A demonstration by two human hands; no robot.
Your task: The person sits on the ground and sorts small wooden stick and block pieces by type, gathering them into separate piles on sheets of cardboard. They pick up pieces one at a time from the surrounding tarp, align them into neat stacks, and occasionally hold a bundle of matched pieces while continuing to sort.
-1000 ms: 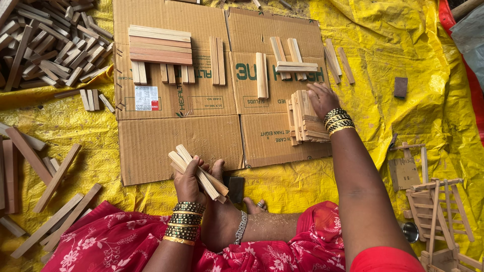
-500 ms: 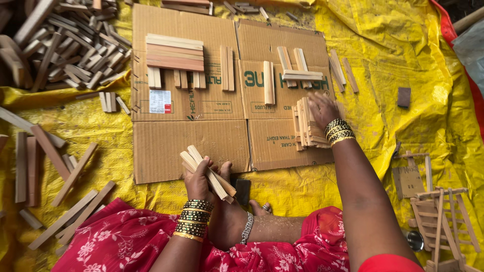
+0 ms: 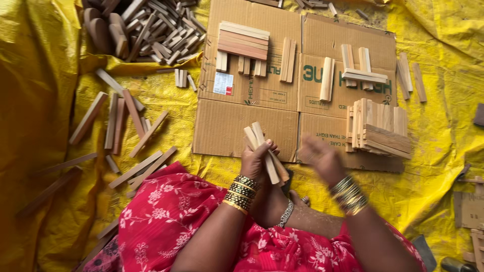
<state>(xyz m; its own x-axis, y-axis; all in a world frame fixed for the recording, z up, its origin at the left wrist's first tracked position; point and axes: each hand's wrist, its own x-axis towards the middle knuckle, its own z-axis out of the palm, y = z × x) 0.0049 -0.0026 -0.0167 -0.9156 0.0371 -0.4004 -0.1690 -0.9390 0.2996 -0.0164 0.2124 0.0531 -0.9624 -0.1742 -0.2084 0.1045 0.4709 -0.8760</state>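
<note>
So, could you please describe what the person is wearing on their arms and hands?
Both forearms are bare, with no sleeves in view. The left hand has a stack of bangles at the wrist, gold-coloured and dark with beaded edges. The right hand is blurred; its wrist carries a similar stack of gold-coloured and greenish bangles. No rings can be made out.

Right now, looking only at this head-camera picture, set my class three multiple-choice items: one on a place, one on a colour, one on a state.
1. Where is the big loose heap of wood pieces?
A top left
B bottom right
C on the cardboard

2. What colour is the sheet under everything?
A blue
B yellow
C white

3. What is the left hand doing?
A lying flat
B gripping a bundle of wooden sticks
C lying empty

Key: 1 A, the heap lies beyond the cardboard; 2 B, yellow all round; 3 B, fingers wrap the sticks, while the right hand is blurred and empty.
</note>
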